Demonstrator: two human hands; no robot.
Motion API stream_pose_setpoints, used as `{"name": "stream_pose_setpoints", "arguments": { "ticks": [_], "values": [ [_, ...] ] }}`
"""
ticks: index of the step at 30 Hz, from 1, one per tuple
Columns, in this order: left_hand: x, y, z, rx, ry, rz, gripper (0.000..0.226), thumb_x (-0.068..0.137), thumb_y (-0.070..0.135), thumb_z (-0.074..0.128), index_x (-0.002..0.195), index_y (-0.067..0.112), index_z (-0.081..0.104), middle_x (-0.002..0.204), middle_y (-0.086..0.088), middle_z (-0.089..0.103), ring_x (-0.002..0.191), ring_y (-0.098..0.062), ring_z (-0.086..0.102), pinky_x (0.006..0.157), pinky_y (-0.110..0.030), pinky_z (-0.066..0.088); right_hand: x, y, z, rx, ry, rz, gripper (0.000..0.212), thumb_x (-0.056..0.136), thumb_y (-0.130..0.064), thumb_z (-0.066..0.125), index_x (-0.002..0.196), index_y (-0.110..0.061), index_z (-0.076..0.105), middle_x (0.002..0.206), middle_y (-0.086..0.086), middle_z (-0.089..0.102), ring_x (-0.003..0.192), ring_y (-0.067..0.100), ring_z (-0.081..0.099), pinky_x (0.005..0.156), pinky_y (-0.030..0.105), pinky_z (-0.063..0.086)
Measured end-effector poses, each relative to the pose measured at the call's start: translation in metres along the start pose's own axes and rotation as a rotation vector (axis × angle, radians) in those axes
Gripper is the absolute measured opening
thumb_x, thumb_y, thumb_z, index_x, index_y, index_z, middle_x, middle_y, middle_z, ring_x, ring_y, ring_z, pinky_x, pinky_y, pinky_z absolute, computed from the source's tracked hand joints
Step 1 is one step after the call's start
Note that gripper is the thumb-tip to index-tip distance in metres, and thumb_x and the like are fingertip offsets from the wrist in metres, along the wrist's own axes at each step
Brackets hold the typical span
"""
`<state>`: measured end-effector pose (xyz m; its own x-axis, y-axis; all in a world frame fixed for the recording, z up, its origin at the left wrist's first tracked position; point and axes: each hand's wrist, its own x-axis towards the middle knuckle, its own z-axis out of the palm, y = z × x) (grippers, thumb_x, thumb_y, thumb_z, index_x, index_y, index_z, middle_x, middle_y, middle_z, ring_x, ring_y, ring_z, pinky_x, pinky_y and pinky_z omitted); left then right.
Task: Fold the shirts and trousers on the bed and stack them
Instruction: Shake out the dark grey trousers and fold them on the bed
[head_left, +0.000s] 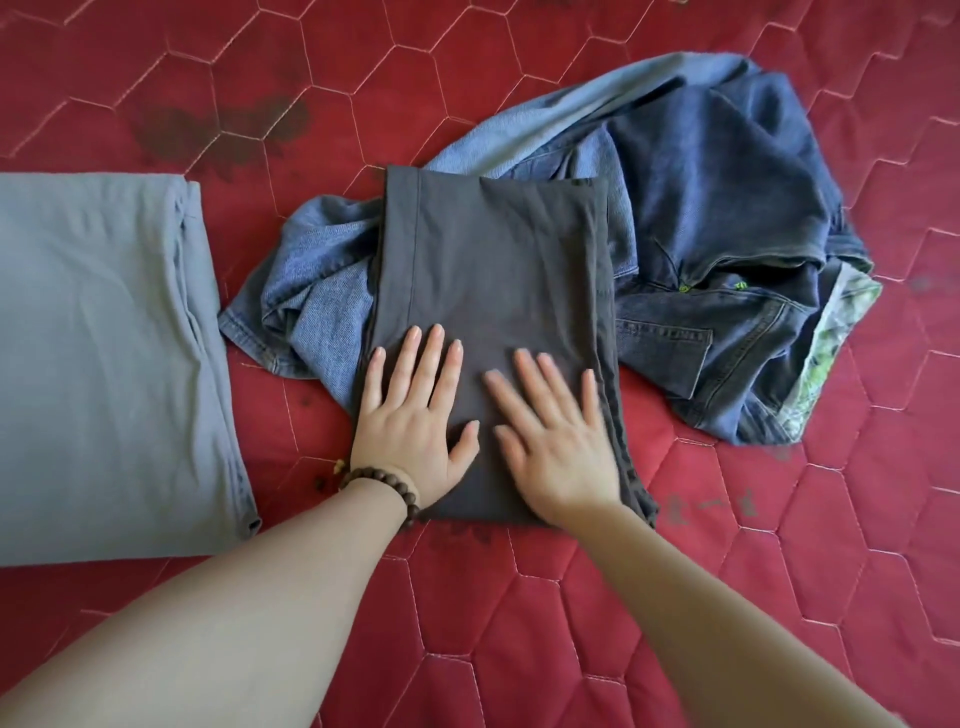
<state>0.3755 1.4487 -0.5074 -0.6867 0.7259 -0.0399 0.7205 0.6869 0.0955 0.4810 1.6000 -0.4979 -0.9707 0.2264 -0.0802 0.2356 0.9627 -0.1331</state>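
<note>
Both flat: my left hand (410, 415) and right hand (553, 441) press the folded dark-grey cotton garment (493, 270); soft, light, lift by side edges.

A red quilted bed cover (675, 597) fills the whole view from edge to edge; no wall, floor, window or other furniture shows. Pale stitching runs across the cover in a repeating pattern of large hexagons, the lines slightly puckered where they meet. Dark blotchy leaf-like markings (223, 124) sit toward the far left part of the cover, and smaller dark specks lie near its middle and toward the right edge. A faint grey smudged mark (711, 505) shows right of centre. The light is soft, even daylight, with no hard shadows; the cover reads slightly brighter toward the far edge and duller toward the near edge.
</note>
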Motion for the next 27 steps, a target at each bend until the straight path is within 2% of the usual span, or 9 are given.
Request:
{"name": "stream_pose_setpoints", "arguments": {
  "ticks": [3,9,12,15,18,20,22,24,27],
  "values": [
    [-0.001,0.0,0.0,-0.005,0.0,-0.008,0.082,0.083,0.052,0.043,0.152,0.012,0.023,0.16,-0.009,0.018,0.148,-0.027,0.011,0.119,-0.051,0.01,-0.006,0.026,-0.003,0.013,-0.033,0.283,0.053,0.098,-0.042,0.028,0.15,-0.037,0.023,0.16,-0.008,0.018,0.148,0.017,0.011,0.115,0.059,0.011],
    [-0.01,-0.004,-0.022,-0.168,0.092,-0.048,0.063,0.088,0.034,0.047,0.147,0.017,0.037,0.156,-0.015,0.026,0.145,-0.03,0.024,0.118,-0.053,0.016,-0.004,0.017,-0.013,0.174,0.021,0.352,0.052,0.098,-0.031,0.048,0.148,-0.029,0.034,0.161,0.003,0.01,0.146,0.027,0.018,0.116,0.048,0.02],
    [-0.035,-0.009,-0.032,-0.259,0.177,-0.267,0.053,0.085,0.025,0.062,0.136,0.02,0.053,0.138,-0.022,0.044,0.123,-0.04,0.046,0.101,-0.056,0.039,-0.011,0.009,-0.025,0.172,0.032,0.526,0.054,0.093,-0.037,0.055,0.145,-0.035,0.038,0.162,0.001,0.005,0.136,0.029,0.028,0.101,0.045,0.032],
    [-0.052,-0.01,-0.041,-0.486,0.142,-0.432,0.054,0.08,0.02,0.073,0.131,0.019,0.056,0.125,-0.02,0.042,0.096,-0.039,0.054,0.082,-0.048,0.052,-0.017,-0.001,-0.035,0.254,-0.015,0.621,0.059,0.092,-0.039,0.056,0.146,-0.042,0.032,0.157,0.005,0.016,0.126,0.033,0.035,0.094,0.042,0.04],
    [-0.055,-0.01,-0.049,-0.615,0.017,-0.497,0.053,0.082,0.02,0.073,0.13,0.022,0.052,0.118,-0.014,0.04,0.077,-0.037,0.059,0.07,-0.041,0.053,-0.024,-0.006,-0.041,0.387,-0.107,0.666,0.065,0.094,-0.032,0.054,0.147,-0.05,0.02,0.135,0.008,0.031,0.091,0.029,0.053,0.075,0.034,0.045],
    [-0.065,-0.011,-0.052,-0.623,-0.023,-0.46,0.051,0.082,0.019,0.071,0.13,0.024,0.053,0.112,-0.011,0.043,0.078,-0.037,0.06,0.07,-0.039,0.052,-0.034,-0.013,-0.044,0.419,-0.161,0.626,0.071,0.095,-0.025,0.053,0.146,-0.053,0.014,0.125,0.008,0.034,0.071,0.026,0.05,0.067,0.031,0.042],
    [-0.081,-0.011,-0.052,-0.63,-0.079,-0.423,0.055,0.082,0.021,0.069,0.134,0.03,0.05,0.108,-0.006,0.045,0.084,-0.032,0.061,0.073,-0.031,0.048,-0.049,-0.02,-0.048,0.442,-0.202,0.592,0.076,0.093,-0.017,0.053,0.147,-0.051,0.012,0.127,0.008,0.034,0.075,0.03,0.055,0.068,0.031,0.044],
    [-0.1,-0.011,-0.052,-0.67,-0.176,-0.414,0.066,0.081,0.023,0.068,0.141,0.036,0.043,0.114,-0.003,0.047,0.094,-0.027,0.061,0.079,-0.026,0.045,-0.068,-0.025,-0.049,0.456,-0.24,0.555,0.078,0.091,-0.012,0.053,0.149,-0.046,0.014,0.141,0.006,0.031,0.094,0.035,0.059,0.078,0.033,0.046],
    [-0.117,-0.012,-0.058,-0.652,-0.336,-0.396,0.078,0.081,0.027,0.067,0.149,0.035,0.029,0.144,-0.009,0.037,0.118,-0.029,0.055,0.094,-0.027,0.042,-0.096,-0.033,-0.055,0.48,-0.242,0.529,0.076,0.09,-0.008,0.051,0.151,-0.037,0.017,0.159,-0.003,0.019,0.119,0.031,0.054,0.09,0.031,0.044]
  ]
}}
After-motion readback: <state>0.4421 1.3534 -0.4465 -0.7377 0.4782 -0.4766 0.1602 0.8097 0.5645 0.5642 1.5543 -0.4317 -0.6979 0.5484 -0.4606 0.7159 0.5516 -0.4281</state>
